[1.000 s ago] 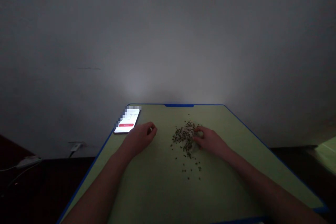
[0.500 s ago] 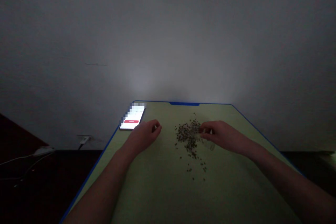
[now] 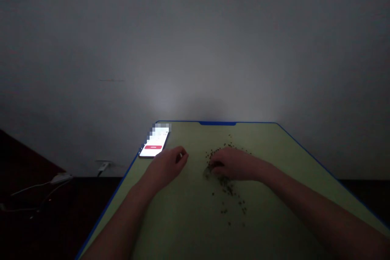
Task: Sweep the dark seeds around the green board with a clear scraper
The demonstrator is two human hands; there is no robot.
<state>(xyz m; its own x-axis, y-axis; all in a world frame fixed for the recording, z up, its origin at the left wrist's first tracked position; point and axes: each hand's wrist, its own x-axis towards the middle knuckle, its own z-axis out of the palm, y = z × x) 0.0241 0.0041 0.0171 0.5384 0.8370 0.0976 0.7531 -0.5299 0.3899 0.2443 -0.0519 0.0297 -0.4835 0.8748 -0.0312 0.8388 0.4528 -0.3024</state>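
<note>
A scatter of small dark grains (image 3: 227, 189), like beans or seeds, lies on the pale green table (image 3: 179, 219). My right hand (image 3: 230, 163) is over the pile and covers much of it. Its fingers are closed around what looks like a small clear container (image 3: 207, 172), which is blurred and mostly hidden by the hand. My left hand (image 3: 170, 164) rests to the left of the grains, fingers curled toward the thumb, with nothing seen in it. Just behind the left wrist lies a phone (image 3: 155, 140) with a lit screen.
Blue trim (image 3: 217, 123) edges the table, and a plain grey wall (image 3: 201, 48) rises behind it. A white power strip (image 3: 61, 178) with cables sits low at the left, near a plug (image 3: 103, 167) at the wall. The room is dim.
My right hand has moved left from the right side of the pile to over it, the clear container moving along. My left hand has stayed in place. The view has tilted slightly.
</note>
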